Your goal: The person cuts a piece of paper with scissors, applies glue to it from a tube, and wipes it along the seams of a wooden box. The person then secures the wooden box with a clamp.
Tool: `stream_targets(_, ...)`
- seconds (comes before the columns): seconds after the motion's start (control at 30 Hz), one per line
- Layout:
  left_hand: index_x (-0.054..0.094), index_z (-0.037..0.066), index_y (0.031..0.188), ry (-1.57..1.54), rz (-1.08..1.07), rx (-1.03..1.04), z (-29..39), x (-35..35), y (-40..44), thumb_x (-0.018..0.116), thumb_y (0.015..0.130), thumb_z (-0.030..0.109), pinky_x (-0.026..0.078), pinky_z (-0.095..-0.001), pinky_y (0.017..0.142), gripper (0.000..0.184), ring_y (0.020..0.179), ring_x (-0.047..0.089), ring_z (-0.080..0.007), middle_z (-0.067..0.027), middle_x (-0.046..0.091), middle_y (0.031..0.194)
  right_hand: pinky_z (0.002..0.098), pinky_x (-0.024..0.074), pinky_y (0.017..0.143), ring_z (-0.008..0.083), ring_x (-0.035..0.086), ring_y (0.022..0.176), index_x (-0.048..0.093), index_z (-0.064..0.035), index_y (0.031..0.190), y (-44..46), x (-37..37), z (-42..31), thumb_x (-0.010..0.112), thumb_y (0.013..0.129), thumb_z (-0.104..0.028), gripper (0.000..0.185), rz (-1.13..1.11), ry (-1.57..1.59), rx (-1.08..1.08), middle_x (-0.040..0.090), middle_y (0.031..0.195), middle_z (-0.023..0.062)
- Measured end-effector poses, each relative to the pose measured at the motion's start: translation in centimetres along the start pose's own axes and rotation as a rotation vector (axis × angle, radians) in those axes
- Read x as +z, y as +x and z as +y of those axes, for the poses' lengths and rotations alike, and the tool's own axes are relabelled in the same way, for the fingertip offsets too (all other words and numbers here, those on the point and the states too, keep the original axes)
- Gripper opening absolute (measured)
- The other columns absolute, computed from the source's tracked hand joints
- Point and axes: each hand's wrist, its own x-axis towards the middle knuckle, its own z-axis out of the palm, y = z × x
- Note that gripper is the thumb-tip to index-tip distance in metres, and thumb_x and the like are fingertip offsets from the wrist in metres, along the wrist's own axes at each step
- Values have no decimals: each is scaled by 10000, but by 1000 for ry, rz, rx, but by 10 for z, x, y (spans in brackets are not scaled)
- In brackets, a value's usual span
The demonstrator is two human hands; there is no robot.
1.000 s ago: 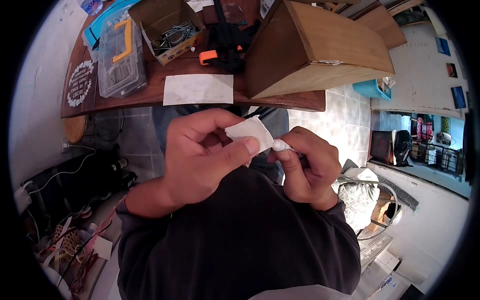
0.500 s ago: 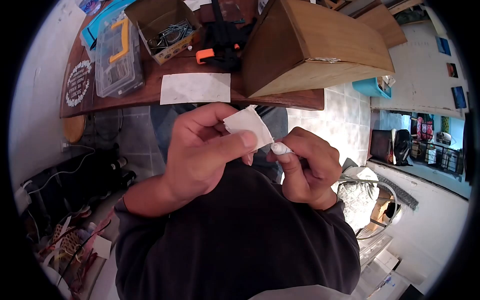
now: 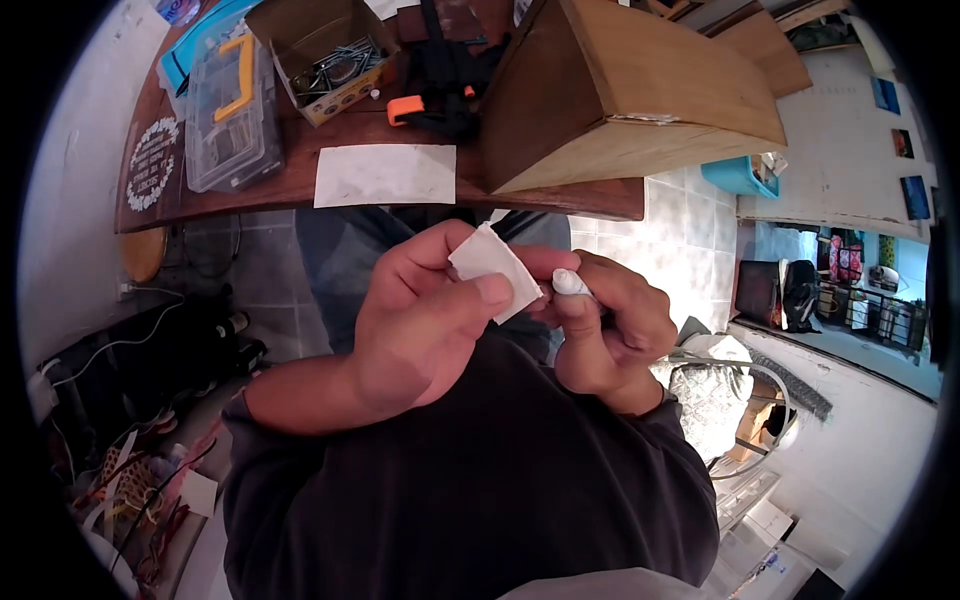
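My left hand point(image 3: 415, 325) pinches a small white piece of paper point(image 3: 495, 268), with the thumb flat on its face and the fingers behind it. In my right hand point(image 3: 620, 330) is a small white tube point(image 3: 570, 283), held between thumb and curled fingers, its narrow tip pointing up. The two hands meet in front of my chest; a finger of the left one reaches behind the paper toward the tube. Much of the tube's body is hidden in the right hand. Past the hands, a white sheet of paper point(image 3: 385, 175) lies at the table's near edge.
On the wooden table point(image 3: 300, 190) stand a clear plastic case point(image 3: 235, 140) with a yellow handle, a cardboard box point(image 3: 335, 70) of screws, a black and orange clamp point(image 3: 445, 90) and a large wooden box point(image 3: 620, 100). A blue bin point(image 3: 740, 177) sits beyond, to the right.
The paper piece has tilted and dropped slightly between my left fingers, and the left hand has shifted a little right. A finger now extends behind it toward the tube. My right hand still grips the tube.
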Motion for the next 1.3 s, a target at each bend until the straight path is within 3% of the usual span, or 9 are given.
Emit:
stream_targets(0.43,628,40,1181,63,23,28,-4,-2,-5,594,978,34,552,-421,971,206,1103,692,-274,-295,657,1304,282,504,504,188,646,564,663,106,1011,-7,7,4,655,918,103,93,25,30,-49,674,700,131)
stream_targets(0.73,619,53,1191,78,7,98,-11,-3,-4,582,986,15,541,-419,993,212,1123,680,-271,-303,643,1323,260,494,518,171,636,557,672,88,1046,-12,12,8,635,966,54,94,49,77,-4,687,710,135)
stream_targets(0.8,618,51,1203,66,6,136,-12,-4,-3,581,989,20,539,-419,998,219,1132,676,-274,-307,634,1335,237,481,535,165,623,563,677,86,1065,-15,18,8,636,981,33,107,141,122,176,689,729,121)
stream_targets(0.87,613,52,1247,103,34,210,-11,-10,-2,576,995,27,535,-414,1005,256,1136,673,-272,-308,609,1370,249,486,601,178,634,651,666,96,1112,-16,18,12,583,1022,-13,164,96,32,88,697,830,141)
stream_targets(0.97,604,17,1269,124,77,174,0,-7,-2,585,999,73,527,-403,1015,276,1137,666,-261,-293,584,1411,275,486,673,193,620,738,629,110,1201,-19,16,8,521,1054,-53,245,19,156,335,673,906,149)
stream_targets(1.0,604,5,1260,149,99,184,1,-7,-2,589,999,88,523,-400,1021,274,1146,661,-257,-286,580,1419,276,484,686,187,605,745,607,109,1238,-16,16,9,509,1060,-64,267,-22,157,311,657,903,138)
stream_targets(1.13,612,-1,1231,166,138,277,-9,-20,-3,599,1000,100,495,-340,854,253,982,619,-204,-171,621,1255,259,492,697,139,588,749,576,99,1297,-15,15,12,498,1082,-92,298,-109,193,308,658,911,106)
stream_targets(1.2,622,5,1225,137,144,262,-8,-20,-3,610,999,100,478,-337,825,246,949,601,-200,-151,611,1228,240,506,679,109,597,731,582,91,1284,-16,19,17,514,1089,-96,279,-59,357,405,691,927,100)
stream_targets(1.3,650,10,1193,99,133,209,-8,-19,-5,632,997,103,474,-346,815,218,913,583,-202,-141,599,1246,242,511,623,115,629,682,618,82,1214,-22,22,24,539,1081,-87,229,4,380,368,710,878,109)
